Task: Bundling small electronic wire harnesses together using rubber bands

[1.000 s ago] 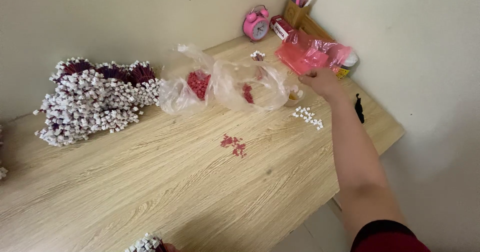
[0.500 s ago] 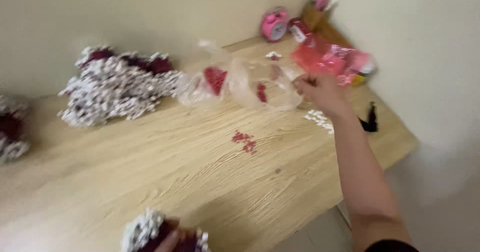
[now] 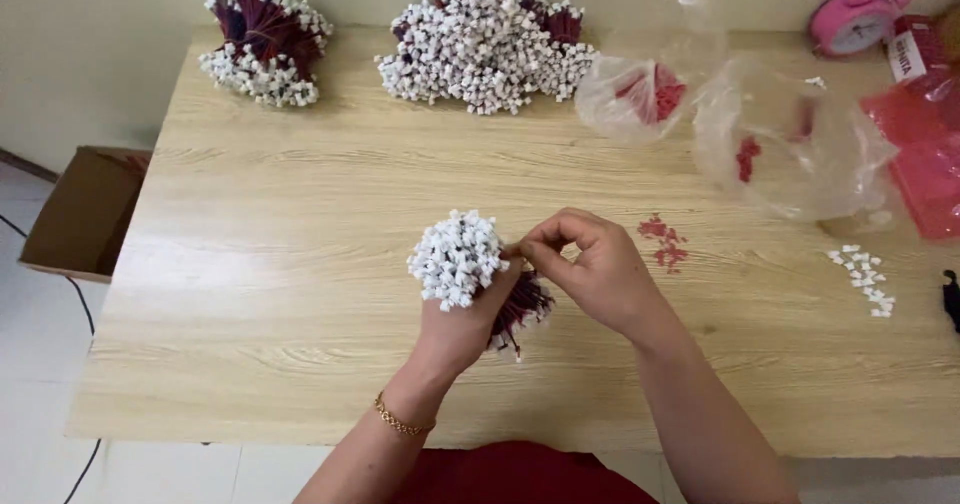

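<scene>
Midway, I judge: bundle of red wires with white connectors (image 3: 458, 258) upright above the wooden table (image 3: 300, 264), my left hand (image 3: 470, 319) closed round its stems, right hand (image 3: 598, 269) pinching at one connector; two finished heaps (image 3: 480, 44) behind, loose connectors (image 3: 865, 276) remaining.

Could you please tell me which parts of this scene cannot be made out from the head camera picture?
- Lower stems of the white-tipped bundle: wrapped by the left hand.
- What the right hand pinches: hidden by its fingers.
- Pink alarm clock and red bag: cut by the frame edges.
- Loose white pieces: too small.
</scene>
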